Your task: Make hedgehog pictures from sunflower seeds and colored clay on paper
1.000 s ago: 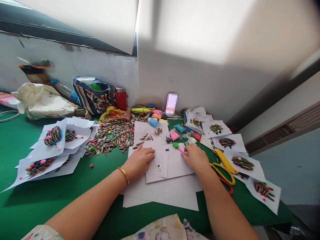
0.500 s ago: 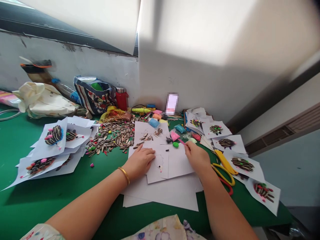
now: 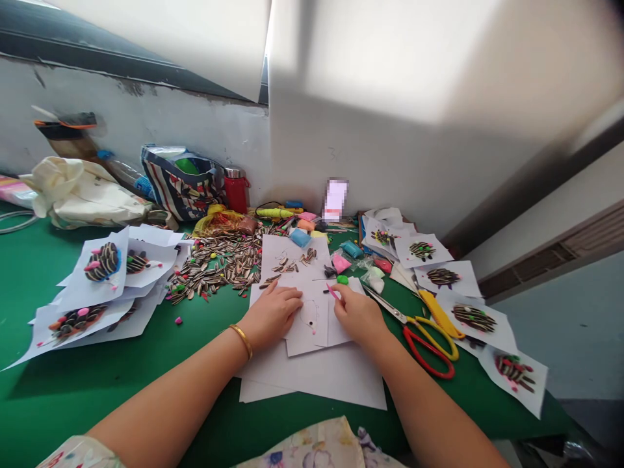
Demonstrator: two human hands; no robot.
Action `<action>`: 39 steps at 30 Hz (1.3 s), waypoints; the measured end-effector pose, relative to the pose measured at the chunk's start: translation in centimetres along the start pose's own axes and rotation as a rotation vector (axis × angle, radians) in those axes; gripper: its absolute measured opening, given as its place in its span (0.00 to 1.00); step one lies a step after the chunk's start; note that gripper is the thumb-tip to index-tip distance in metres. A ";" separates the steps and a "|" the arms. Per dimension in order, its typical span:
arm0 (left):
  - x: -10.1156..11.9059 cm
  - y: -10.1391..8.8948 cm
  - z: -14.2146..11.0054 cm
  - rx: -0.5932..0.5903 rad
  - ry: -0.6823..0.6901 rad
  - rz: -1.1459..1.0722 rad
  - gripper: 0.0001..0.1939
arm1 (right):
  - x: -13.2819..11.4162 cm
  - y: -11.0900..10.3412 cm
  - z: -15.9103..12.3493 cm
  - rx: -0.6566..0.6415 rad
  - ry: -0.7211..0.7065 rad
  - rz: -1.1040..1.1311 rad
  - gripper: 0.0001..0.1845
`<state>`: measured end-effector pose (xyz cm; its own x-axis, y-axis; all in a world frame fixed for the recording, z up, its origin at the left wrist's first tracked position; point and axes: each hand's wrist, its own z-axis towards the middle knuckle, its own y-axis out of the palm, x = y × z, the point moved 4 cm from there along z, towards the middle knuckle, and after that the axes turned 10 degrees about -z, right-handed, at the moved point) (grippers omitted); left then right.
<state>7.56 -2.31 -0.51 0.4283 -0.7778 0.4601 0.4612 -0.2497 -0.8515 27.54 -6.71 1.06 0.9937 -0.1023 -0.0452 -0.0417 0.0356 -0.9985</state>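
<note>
My left hand [image 3: 277,312] lies flat on the white paper, its fingers stretched along the left side of a small sheet [image 3: 307,341]. That sheet carries a drawn outline with a black dot and a pink dab [image 3: 313,332]. Between thumb and fingers of my right hand [image 3: 355,313] is a thin pink stick-like tool [image 3: 333,292], its tip over the paper right of the outline. A lump of green clay [image 3: 342,280] rests just beyond those fingers. Sunflower seeds [image 3: 287,265] lie on the sheet farther back.
Scissors [image 3: 407,318] with red and yellow handles lie right of my right hand. A large seed pile [image 3: 219,260] spreads at left. Papers with seed-covered figures lie left [image 3: 102,266] and right [image 3: 475,318]. Clay packets [image 3: 351,250], a red bottle [image 3: 236,190] and bags [image 3: 182,185] stand behind.
My right hand has moved left and nearer with the pink tool, from beside the pink clay to next to the drawn outline. The scissors now show fully. My left hand stays put.
</note>
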 end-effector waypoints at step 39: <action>0.2 0.1 0.1 0.003 -0.006 0.000 0.14 | -1.2 0.7 1.5 -0.062 -0.011 -0.095 0.19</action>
<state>7.74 -2.45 -0.44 0.4331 -0.7741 0.4617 0.4632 -0.2483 -0.8508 26.49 -5.06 0.49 0.9945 -0.0918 0.0499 0.0468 -0.0349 -0.9983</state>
